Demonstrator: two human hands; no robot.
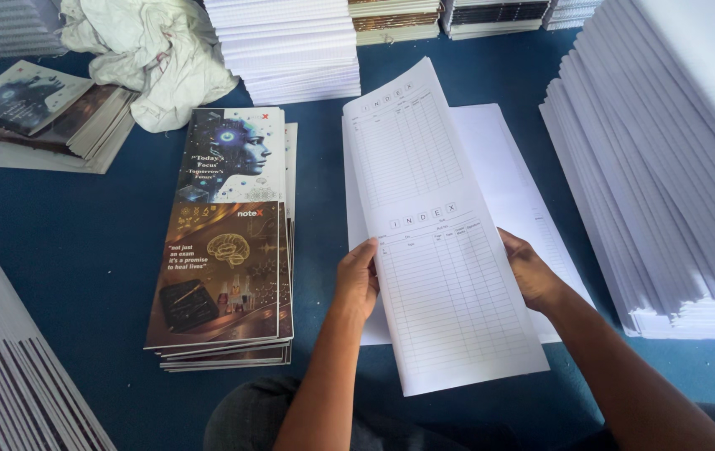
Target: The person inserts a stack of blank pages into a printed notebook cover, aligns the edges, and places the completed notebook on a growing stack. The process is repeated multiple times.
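Observation:
A long white printed sheet (432, 225) with two ruled table forms is lifted a little above a small pile of white sheets (499, 159) on the blue surface. My left hand (357, 280) grips the sheet's left edge. Its right edge is held by my right hand (529, 271), partly hidden behind the paper. Just left of my left hand lies a stack of long printed covers (228, 242) showing a face and a brain picture.
Tall stacks of white paper stand at the right (666, 167), the back middle (290, 46) and the lower left (6, 359). A crumpled white cloth (152, 54) and a smaller stack of dark covers (48, 113) lie at the back left. The blue table surface (81, 225) shows between them.

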